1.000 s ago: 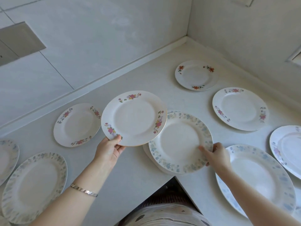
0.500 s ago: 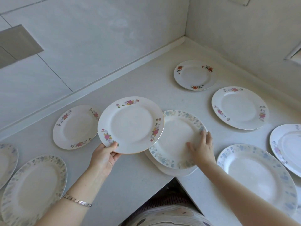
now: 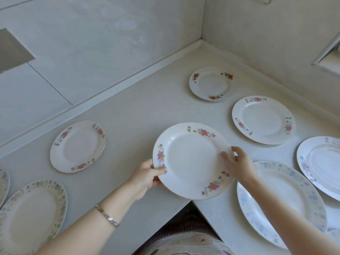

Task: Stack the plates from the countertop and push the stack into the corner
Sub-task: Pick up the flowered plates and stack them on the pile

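Fingers (image 3: 155,182) of the left hand (image 3: 143,178) are curled under the left rim of the pink-flower plate (image 3: 191,161), thumb on top. The right hand (image 3: 241,164) pinches the opposite rim, so both hands are gripping that one plate. It sits over the inner bend of the L-shaped countertop (image 3: 138,116), with its near edge poking out past the counter. Can't tell if it's resting on anything.

Plate count: eight that I can see, and seven of them lie flat on the counter.
- Two big ones: a blue-speckled plate (image 3: 281,199) just right of the held one, and a grey-leaf plate (image 3: 33,216) at near left.
- Two cut off by the frame: a right-edge plate (image 3: 320,162) and a left-edge plate (image 3: 3,183).
- Two mid-sized: a red-flower plate (image 3: 78,146) on the left and a pink-sprig plate (image 3: 263,119) on the right.
- One small orange-flower plate (image 3: 213,83), closest to the wall corner (image 3: 202,41).

Also one silver bracelet (image 3: 107,216) on the left wrist.
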Action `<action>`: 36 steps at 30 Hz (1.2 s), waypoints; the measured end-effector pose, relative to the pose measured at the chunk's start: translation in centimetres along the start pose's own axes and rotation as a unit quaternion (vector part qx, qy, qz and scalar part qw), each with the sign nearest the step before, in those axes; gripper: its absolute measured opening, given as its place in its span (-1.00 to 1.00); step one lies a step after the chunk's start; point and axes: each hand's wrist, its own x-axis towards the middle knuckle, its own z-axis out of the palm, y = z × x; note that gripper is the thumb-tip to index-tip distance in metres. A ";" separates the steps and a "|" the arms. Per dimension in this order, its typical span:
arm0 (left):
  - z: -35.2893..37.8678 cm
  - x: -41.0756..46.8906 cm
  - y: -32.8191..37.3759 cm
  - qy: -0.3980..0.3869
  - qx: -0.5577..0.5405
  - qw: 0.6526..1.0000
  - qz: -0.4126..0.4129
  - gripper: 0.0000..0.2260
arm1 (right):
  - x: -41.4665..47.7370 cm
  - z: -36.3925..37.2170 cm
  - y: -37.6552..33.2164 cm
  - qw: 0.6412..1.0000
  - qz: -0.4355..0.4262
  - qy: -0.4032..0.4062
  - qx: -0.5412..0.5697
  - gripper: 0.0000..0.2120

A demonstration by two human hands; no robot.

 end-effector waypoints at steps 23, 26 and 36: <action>0.2 4.8 -0.4 0.143 0.534 0.833 0.020 -0.73 | 2.2 2.3 1.5 0.960 -0.024 0.061 -0.272 -0.52; 0.3 5.7 -0.9 0.144 0.442 0.884 0.055 -0.74 | 2.8 3.6 1.6 0.982 -0.034 0.050 -0.178 -0.47; 2.4 4.9 -2.0 0.100 0.203 0.972 0.070 -0.50 | 2.1 4.4 1.3 1.000 -0.020 0.020 0.010 -0.41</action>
